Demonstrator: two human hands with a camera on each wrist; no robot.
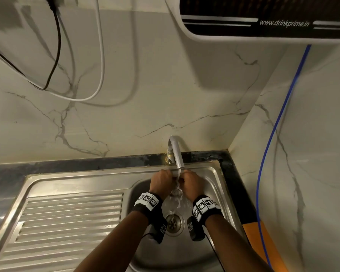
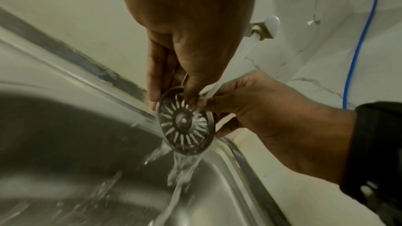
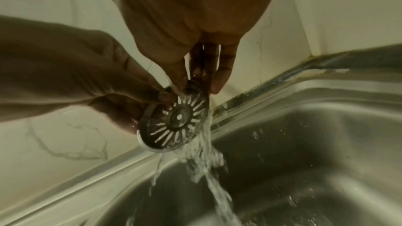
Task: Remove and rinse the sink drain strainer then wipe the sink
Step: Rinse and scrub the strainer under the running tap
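The round metal drain strainer [image 2: 186, 121] with radial slots is held on edge under the running faucet [image 1: 176, 152], above the steel sink [image 1: 214, 179]. My left hand [image 2: 172, 95] pinches its upper rim between thumb and fingers. My right hand [image 2: 213, 114] grips the opposite edge, thumb below and fingers above. Water runs over the strainer [image 3: 176, 118] and pours off its lower edge into the basin. In the head view both hands [image 1: 176, 180] meet under the spout and hide the strainer. The open drain hole [image 1: 174, 223] lies below my wrists.
A ribbed steel drainboard [image 1: 71, 218] extends left of the basin. Marble walls stand behind and on the right. A water purifier [image 1: 263, 16] hangs at upper right, with a blue tube [image 1: 273, 134] running down the right wall. Cables [image 1: 98, 75] dangle at upper left.
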